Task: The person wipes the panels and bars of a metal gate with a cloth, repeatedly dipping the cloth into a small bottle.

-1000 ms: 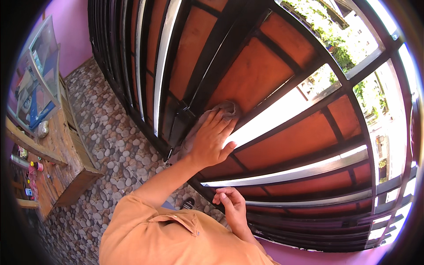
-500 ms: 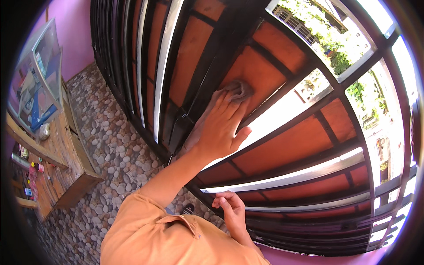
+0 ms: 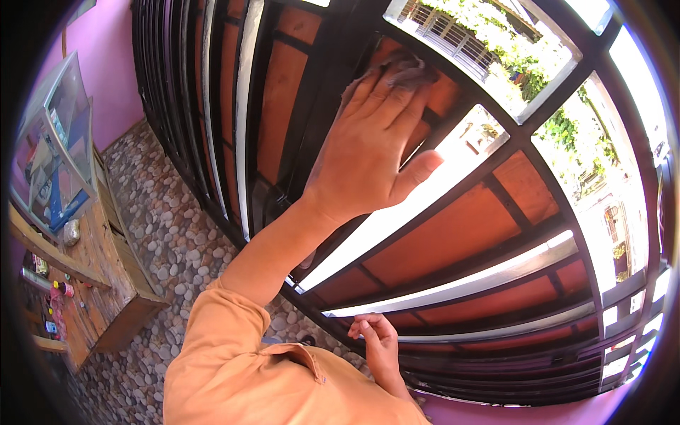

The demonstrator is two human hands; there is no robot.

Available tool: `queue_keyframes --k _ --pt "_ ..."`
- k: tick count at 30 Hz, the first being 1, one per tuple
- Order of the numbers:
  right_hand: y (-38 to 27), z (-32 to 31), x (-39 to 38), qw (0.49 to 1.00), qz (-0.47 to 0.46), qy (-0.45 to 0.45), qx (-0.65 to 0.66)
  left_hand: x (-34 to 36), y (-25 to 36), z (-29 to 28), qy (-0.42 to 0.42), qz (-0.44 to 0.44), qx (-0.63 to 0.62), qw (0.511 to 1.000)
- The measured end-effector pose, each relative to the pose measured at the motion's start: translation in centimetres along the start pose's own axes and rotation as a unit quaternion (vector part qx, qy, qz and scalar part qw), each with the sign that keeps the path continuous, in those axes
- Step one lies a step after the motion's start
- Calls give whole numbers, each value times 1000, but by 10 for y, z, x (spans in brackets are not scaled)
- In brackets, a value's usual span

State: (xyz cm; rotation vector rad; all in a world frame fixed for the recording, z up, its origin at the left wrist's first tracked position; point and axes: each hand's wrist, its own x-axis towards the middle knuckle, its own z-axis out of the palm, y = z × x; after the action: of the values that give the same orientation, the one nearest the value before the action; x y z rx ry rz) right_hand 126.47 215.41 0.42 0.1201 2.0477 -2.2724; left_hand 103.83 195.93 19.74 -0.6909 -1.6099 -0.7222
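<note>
My left hand [image 3: 372, 142] reaches up to a black metal gate [image 3: 333, 78] with reddish-orange panels. Under its long, close-set fingers is a greyish cloth [image 3: 412, 71], pressed against the upper part of a panel [image 3: 445, 93]. Much of the cloth is hidden behind the hand, with its dark bunched end showing past the fingertips. The thumb points out to the right, over a bright gap between the bars. Lower down, my right hand [image 3: 377, 343] hangs near the bottom of the gate, its fingers curled in and nothing visible in them.
A worn wooden table [image 3: 117, 297] stands at the left, with a glass-sided case [image 3: 60, 149] and several small bottles on it. The floor [image 3: 170, 234] is pebble-patterned. Purple wall [image 3: 106, 78] shows behind. Greenery [image 3: 489, 42] and a building appear through the gate's openings.
My left hand has slid the cloth upward along the panel, and the arm stretches farther. My right hand stays curled near the gate's bottom. The view has shifted slightly.
</note>
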Motion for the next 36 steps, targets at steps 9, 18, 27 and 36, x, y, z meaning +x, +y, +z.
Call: queue_keyframes --k 9,18,27,36 --pt "-11 21 20 998 30 -52 -7 -9 -1 -11 -17 23 62 998" --pt "-9 23 30 995 47 -85 0 5 8 -10 -15 28 16 999" --pt "-23 37 37 994 39 -96 -30 -4 4 -8 -3 -37 64 997" --pt "-1 29 41 992 60 -106 -33 -4 -4 -15 -41 54 -17 998"
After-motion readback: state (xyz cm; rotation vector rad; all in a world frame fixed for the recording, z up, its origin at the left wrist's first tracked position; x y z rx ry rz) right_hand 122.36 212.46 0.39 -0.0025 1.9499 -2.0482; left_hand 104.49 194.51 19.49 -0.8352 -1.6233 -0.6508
